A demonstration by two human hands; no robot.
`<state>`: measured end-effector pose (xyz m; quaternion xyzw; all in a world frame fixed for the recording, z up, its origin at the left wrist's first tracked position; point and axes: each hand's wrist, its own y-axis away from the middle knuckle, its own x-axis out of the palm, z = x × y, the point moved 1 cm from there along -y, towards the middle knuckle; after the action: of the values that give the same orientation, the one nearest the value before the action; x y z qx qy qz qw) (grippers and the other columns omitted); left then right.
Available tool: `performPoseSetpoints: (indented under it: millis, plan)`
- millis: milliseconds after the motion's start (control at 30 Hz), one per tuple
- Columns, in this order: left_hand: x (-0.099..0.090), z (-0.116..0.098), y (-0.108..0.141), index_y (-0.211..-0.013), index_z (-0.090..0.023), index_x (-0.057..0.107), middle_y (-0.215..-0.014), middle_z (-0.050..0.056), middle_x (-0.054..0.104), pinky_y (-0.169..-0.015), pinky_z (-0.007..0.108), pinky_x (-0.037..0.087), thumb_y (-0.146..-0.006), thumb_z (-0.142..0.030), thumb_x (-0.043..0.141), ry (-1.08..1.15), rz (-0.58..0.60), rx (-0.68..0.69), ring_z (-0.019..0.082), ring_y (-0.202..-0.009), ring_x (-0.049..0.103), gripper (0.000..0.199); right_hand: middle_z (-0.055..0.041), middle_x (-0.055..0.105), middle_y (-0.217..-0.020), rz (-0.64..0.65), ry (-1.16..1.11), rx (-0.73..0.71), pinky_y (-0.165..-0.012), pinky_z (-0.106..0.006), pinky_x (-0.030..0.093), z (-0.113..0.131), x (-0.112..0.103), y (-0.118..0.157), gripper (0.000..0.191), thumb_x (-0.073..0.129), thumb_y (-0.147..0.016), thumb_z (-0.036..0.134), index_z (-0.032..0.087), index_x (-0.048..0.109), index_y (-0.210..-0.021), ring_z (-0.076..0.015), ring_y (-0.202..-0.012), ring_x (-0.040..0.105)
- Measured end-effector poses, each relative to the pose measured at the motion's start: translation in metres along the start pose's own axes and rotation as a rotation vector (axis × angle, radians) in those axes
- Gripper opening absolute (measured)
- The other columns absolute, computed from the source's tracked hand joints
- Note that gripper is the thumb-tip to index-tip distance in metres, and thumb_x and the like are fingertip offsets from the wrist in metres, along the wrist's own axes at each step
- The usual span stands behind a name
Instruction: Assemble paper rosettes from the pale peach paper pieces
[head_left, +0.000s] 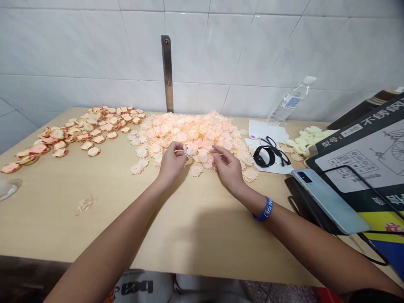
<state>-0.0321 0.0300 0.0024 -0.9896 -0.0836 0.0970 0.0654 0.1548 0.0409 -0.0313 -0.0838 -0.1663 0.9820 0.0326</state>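
Just in front of the pile, my left hand [173,163] pinches one pale, frill-edged flower-shaped disc [188,151] between thumb and fingertips. My right hand [228,167] is at the pile's right front, fingers lightly bent and a little apart, with nothing visible between them. The large heap of thin pale-pink flower-shaped discs [189,129] lies behind both hands. One loose disc [196,171] rests on the table between them. To the left are many thicker discs with red edges [83,130], some in leaning stacks.
Scraps [86,205] lie on the table [132,235] at left. On the right are a plastic bottle [290,103], glasses [279,153], a black wristband [264,156], pale-green pieces [309,139], a phone [330,200], cables and a dark box [372,147]. A tiled wall [104,46] stands behind.
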Motion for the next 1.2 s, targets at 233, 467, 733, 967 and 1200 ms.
performPoseSetpoints:
  millis: [233,467,733,967,1200]
  plan:
    - [-0.030,-0.036,0.010,-0.110,-0.022,0.054,-0.127,0.010,0.057,-0.108,0.039,0.039,-0.091,-0.019,0.041,-0.148,-0.434,0.614,0.022,-0.128,0.049,0.023,-0.0112,0.063,-0.128,0.121,0.198,-0.266,-0.079,-0.037,0.058,0.010,0.007,0.017,0.032,0.049,-0.092,0.027,0.024,0.066,-0.120,-0.0213,-0.099,0.067]
    - [-0.067,-0.062,0.003,-0.109,-0.020,0.061,-0.115,0.008,0.065,-0.101,0.036,0.044,-0.092,-0.019,0.037,-0.477,-0.402,0.627,0.021,-0.113,0.059,0.028,-0.0101,0.068,-0.123,0.276,0.352,-0.381,-0.094,-0.044,0.055,0.011,0.011,0.022,0.036,0.050,-0.091,0.028,0.025,0.062,-0.125,-0.0265,-0.113,0.064]
    - [-0.217,0.000,0.005,-0.124,-0.013,0.056,-0.141,0.015,0.053,-0.106,0.040,0.036,-0.088,-0.021,0.046,-1.037,-0.384,-0.175,0.030,-0.129,0.048,0.038,-0.0104,0.064,-0.128,0.387,0.362,-0.403,-0.092,-0.043,0.056,0.004,0.015,0.026,0.040,0.047,-0.093,0.028,0.025,0.056,-0.131,-0.0253,-0.111,0.065]
    - [-0.261,0.015,0.000,-0.125,-0.015,0.056,-0.138,0.014,0.056,-0.096,0.033,0.039,-0.084,-0.033,0.056,-1.052,-0.311,-0.266,0.030,-0.125,0.051,0.044,-0.0105,0.065,-0.126,0.402,0.325,-0.418,-0.088,-0.040,0.058,0.005,0.017,0.026,0.035,0.046,-0.093,0.030,0.024,0.060,-0.125,-0.0247,-0.108,0.066]
    - [-0.262,0.023,-0.012,-0.107,-0.015,0.064,-0.114,0.013,0.068,-0.081,0.029,0.042,-0.081,-0.031,0.058,-1.045,-0.296,-0.225,0.026,-0.104,0.059,0.032,-0.0116,0.068,-0.119,0.390,0.315,-0.393,-0.078,-0.036,0.059,0.007,0.016,0.025,0.035,0.045,-0.093,0.030,0.023,0.060,-0.124,-0.0233,-0.098,0.069]
